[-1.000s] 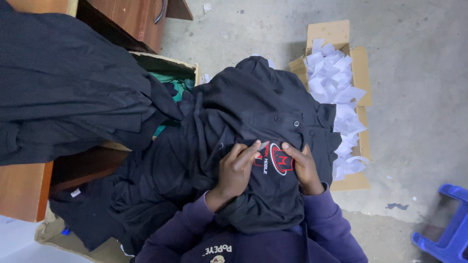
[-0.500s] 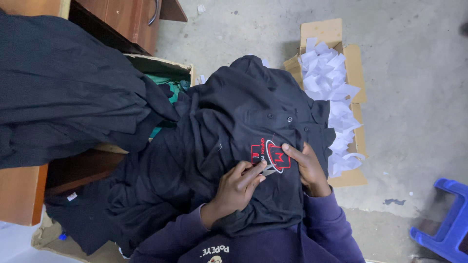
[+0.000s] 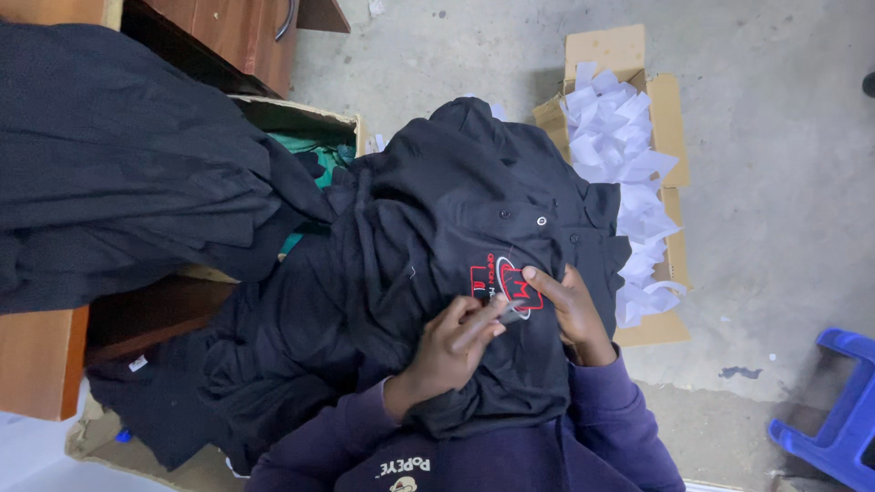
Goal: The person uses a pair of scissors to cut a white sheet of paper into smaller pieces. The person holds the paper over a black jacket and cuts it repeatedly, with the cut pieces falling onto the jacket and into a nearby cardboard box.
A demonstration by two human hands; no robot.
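Note:
A black shirt [image 3: 437, 228] with buttons and a red embroidered logo [image 3: 504, 278] is draped over my lap. My left hand [image 3: 448, 348] pinches a small grey tool [image 3: 511, 315], whose tip sits at the lower edge of the logo. My right hand [image 3: 570, 310] rests on the shirt just right of the logo, its fingers holding the cloth down and the index finger touching the red stitching. Both purple sleeves [image 3: 592, 419] come up from the bottom of the view.
A heap of black garments [image 3: 109, 173] lies on a wooden desk [image 3: 36, 360] at left. Beside it stands a cardboard box [image 3: 301, 114] holding green cloth. An open carton of white paper pieces [image 3: 629, 155] is at right, and a blue plastic stool [image 3: 834, 410] at bottom right on the concrete floor.
My left hand slid down off the logo and now holds the small tool at its lower edge. My right hand stayed by the logo.

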